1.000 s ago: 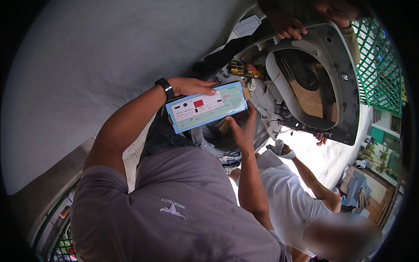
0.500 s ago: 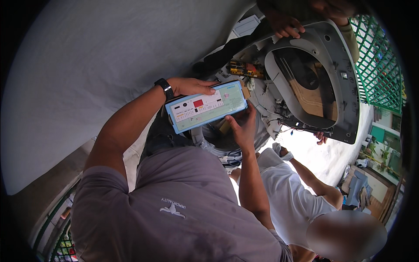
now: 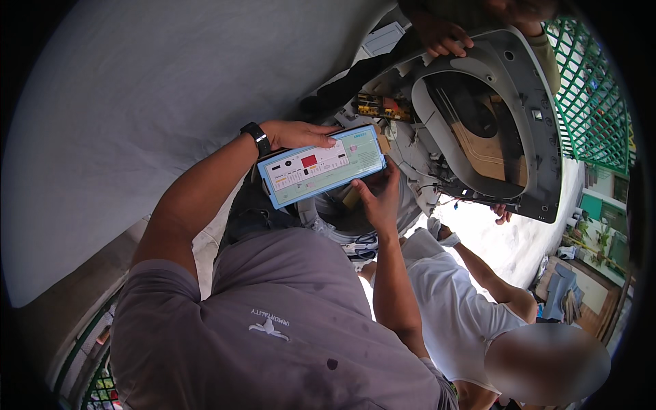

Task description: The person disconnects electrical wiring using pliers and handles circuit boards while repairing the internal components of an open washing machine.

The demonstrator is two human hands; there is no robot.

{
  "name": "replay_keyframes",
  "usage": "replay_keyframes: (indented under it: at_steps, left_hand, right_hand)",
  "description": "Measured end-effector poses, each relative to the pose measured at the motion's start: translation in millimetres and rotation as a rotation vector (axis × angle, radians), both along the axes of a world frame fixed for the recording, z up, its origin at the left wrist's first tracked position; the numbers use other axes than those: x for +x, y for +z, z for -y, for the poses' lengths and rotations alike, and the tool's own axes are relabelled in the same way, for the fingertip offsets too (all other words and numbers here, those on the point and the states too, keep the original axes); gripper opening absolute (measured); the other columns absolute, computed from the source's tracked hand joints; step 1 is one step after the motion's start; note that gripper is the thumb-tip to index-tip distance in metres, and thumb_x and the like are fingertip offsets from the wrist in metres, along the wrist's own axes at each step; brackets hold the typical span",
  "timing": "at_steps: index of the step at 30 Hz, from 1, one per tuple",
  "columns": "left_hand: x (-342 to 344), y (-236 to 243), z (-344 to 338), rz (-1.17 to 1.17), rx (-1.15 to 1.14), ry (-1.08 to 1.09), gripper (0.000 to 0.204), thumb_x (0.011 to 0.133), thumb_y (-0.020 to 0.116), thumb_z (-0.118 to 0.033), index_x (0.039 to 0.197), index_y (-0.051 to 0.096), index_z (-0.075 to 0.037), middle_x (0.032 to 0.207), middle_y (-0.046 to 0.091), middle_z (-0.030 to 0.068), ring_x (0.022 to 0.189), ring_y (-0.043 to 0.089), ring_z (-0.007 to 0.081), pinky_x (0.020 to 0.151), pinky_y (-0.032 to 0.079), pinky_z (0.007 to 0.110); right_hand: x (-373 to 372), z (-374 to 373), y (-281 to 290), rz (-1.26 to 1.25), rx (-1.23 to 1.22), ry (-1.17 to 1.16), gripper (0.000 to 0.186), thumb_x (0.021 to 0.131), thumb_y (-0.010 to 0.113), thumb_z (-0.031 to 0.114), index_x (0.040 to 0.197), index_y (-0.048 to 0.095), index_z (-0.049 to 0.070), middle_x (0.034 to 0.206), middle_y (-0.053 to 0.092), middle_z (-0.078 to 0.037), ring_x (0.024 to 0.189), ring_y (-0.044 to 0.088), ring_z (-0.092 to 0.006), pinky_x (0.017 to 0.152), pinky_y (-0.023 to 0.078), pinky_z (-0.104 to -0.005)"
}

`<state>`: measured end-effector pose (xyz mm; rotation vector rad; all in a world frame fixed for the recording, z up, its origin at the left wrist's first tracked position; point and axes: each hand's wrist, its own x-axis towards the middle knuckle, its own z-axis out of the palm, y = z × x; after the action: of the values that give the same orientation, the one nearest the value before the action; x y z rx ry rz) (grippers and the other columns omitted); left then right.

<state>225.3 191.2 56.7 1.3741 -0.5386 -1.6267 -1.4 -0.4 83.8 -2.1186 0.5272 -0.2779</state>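
Observation:
I hold a light blue and green cardboard box [image 3: 331, 186], printed with a picture of a control panel, between both hands. My left hand [image 3: 297, 134], with a black watch at the wrist, grips its upper long side. The fingers and thumb of my right hand [image 3: 383, 203] close on its lower right corner. A brown flap [image 3: 383, 142] stands out at the box's right end. What lies inside the box is hidden. Below the box shows the round tub [image 3: 403, 212] of an opened washing machine.
A co-worker's hand [image 3: 443, 37] holds the machine's grey top cover [image 3: 540, 154], tilted up at the right. Near its hinge side lies a yellow circuit board [image 3: 383, 107] among loose wires [image 3: 410, 160]. Another person in white [image 3: 451, 301] is close at my right. A pale wall [image 3: 137, 123] rises left.
The box has tipped slightly in my hands, so more of its upper edge and brown end flap shows. My grip is unchanged. The co-worker still holds the cover.

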Motion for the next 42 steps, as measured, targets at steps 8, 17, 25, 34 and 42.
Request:
replay_keyframes:
  at_steps: [8, 17, 25, 34, 42]
  left_hand:
    - [-1, 3, 1, -0.048, -0.028, -0.01, 0.083, 0.101, 0.062, -0.05, 0.166, 0.022, -0.016, 0.156, 0.049, 0.0157, 0.134, 0.054, 0.0169, 0.108, 0.045, 0.033]
    - [-3, 5, 1, -0.058, -0.005, 0.003, 0.074, 0.102, 0.061, -0.051, 0.164, 0.03, -0.027, 0.153, 0.053, 0.012, 0.133, 0.056, 0.0191, 0.104, 0.051, 0.036]
    - [-3, 6, 1, -0.027, 0.017, 0.01, 0.078, 0.103, 0.061, -0.045, 0.166, 0.022, -0.021, 0.145, 0.059, 0.0121, 0.116, 0.066, 0.0148, 0.092, 0.057, 0.032]
    - [-8, -2, -3, -0.11, 0.002, 0.075, 0.077, 0.105, 0.059, -0.039, 0.166, 0.019, -0.016, 0.141, 0.062, 0.0106, 0.111, 0.068, 0.0111, 0.087, 0.06, 0.029]
    - [-17, -11, -9, -0.187, -0.013, 0.129, 0.074, 0.105, 0.06, -0.036, 0.166, 0.021, -0.017, 0.136, 0.064, 0.0096, 0.107, 0.069, 0.0113, 0.085, 0.06, 0.029]
  right_hand:
    - [-3, 3, -10, 0.001, 0.057, -0.012, 0.092, 0.074, 0.093, 0.032, 0.145, 0.045, -0.002, 0.109, 0.064, -0.014, 0.094, 0.064, -0.0235, 0.087, 0.053, -0.0366]
    - [-3, 5, -12, -0.023, 0.086, 0.004, 0.09, 0.078, 0.092, 0.028, 0.145, 0.041, -0.004, 0.116, 0.063, -0.017, 0.099, 0.065, -0.0224, 0.09, 0.053, -0.035]
    - [-4, 5, -18, -0.047, 0.151, 0.013, 0.088, 0.082, 0.09, 0.022, 0.147, 0.036, -0.004, 0.121, 0.065, -0.017, 0.099, 0.068, -0.0207, 0.09, 0.055, -0.0339]
    - [-4, 5, -17, -0.033, 0.087, -0.007, 0.091, 0.076, 0.092, 0.028, 0.146, 0.042, 0.0, 0.108, 0.064, -0.014, 0.091, 0.066, -0.0216, 0.084, 0.056, -0.0348]
    - [-6, 6, -23, -0.041, 0.108, 0.006, 0.09, 0.076, 0.092, 0.029, 0.147, 0.042, 0.002, 0.109, 0.063, -0.015, 0.09, 0.065, -0.0216, 0.082, 0.056, -0.0354]
